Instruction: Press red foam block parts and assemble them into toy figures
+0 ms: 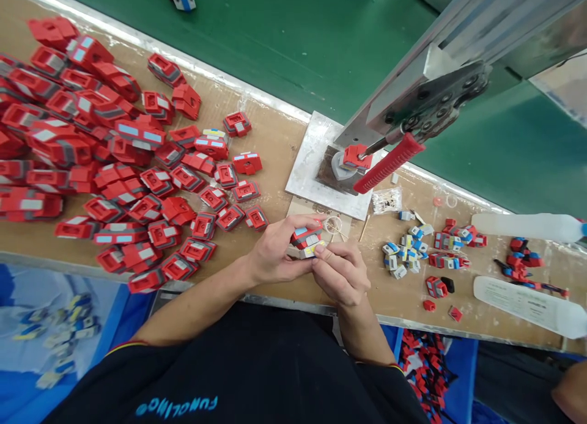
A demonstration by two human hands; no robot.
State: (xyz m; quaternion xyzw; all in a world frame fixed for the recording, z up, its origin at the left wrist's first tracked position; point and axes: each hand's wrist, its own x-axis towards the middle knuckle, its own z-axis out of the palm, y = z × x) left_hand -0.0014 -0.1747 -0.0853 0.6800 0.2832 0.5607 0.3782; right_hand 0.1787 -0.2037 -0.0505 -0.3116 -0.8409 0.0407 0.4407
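Note:
Just above the bench's near edge, my left hand (277, 252) is closed around a red and grey toy vehicle part (306, 234). The fingers of my right hand (343, 274) pinch a small white-and-yellow block (308, 251) against that part's near side; whether the two are joined I cannot tell. Beyond my hands lie a clear ring (332, 225) and thin cotton swabs. A toggle clamp with a red handle (389, 162) stands over a metal plate (302, 178), and its tip rests on another red part (356, 157).
Many red toy parts (123, 179) cover the bench's left side. To the right are small white-and-blue blocks (407, 250), a bundle of swabs (386, 200), red assemblies and two plastic bottles (527, 227). Blue bins with parts sit below the bench. A green surface (257, 51) runs behind.

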